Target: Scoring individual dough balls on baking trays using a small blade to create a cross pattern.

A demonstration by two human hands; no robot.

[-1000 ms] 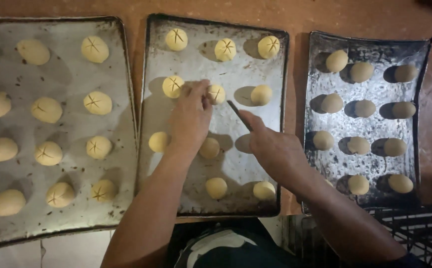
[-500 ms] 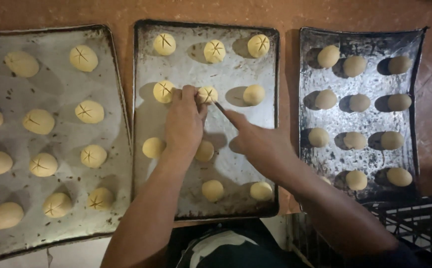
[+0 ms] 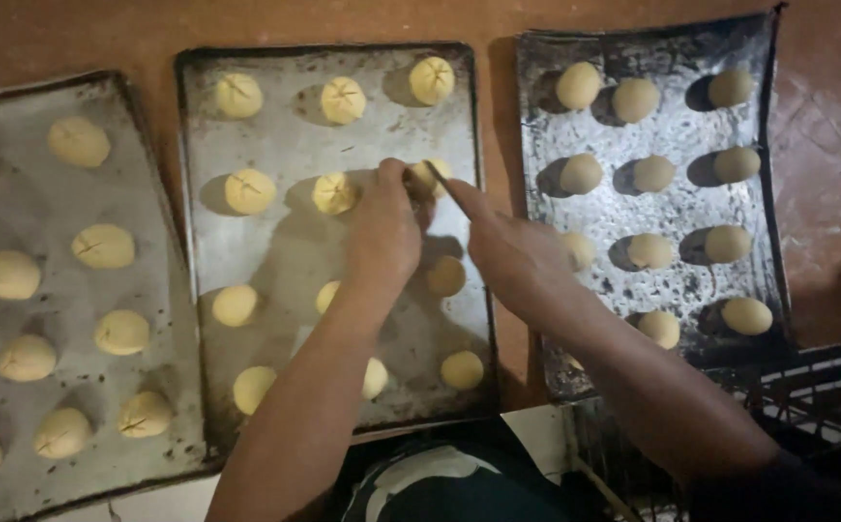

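Three metal baking trays of pale dough balls lie side by side. On the middle tray my left hand pinches a dough ball in the second row, right column. My right hand holds a thin blade whose tip touches that same ball. The balls in the top row, such as one at the top centre, carry cross cuts, as do two others in the second row. Lower balls on this tray look uncut.
The left tray holds several balls, some scored. The right tray, darker and speckled, holds several smooth balls. All rest on a reddish-brown surface. A dark wire rack sits at lower right.
Both hands have shifted right along the second row, from the middle ball to the right one. The view has moved in closer and slid the trays rightward.
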